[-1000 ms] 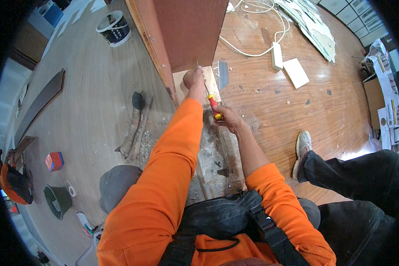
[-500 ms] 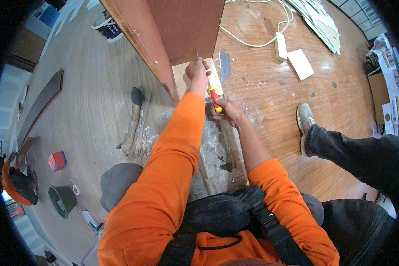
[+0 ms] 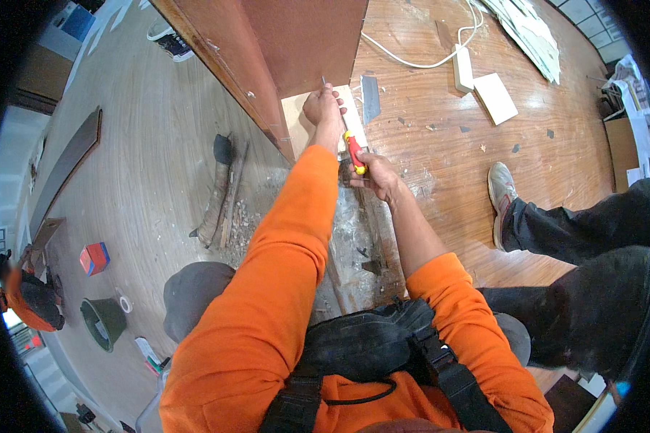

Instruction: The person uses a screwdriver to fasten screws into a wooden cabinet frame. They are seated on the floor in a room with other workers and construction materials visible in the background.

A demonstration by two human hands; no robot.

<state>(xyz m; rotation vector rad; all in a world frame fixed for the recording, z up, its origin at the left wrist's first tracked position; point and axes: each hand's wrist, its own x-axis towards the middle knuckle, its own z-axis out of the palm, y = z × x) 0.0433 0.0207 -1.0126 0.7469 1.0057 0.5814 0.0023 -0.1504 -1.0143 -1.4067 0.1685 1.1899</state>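
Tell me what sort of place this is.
Likely an indoor renovation site: a rough, dusty strip breaks the wood-look flooring, pale, ragged sheets lie piled at upper right, and the right hand holds a red-and-yellow-handled tool.

A screwdriver [image 3: 354, 152], its red grip yellow at both ends, slants forward and left over a pale, flat wooden board [image 3: 294, 117].
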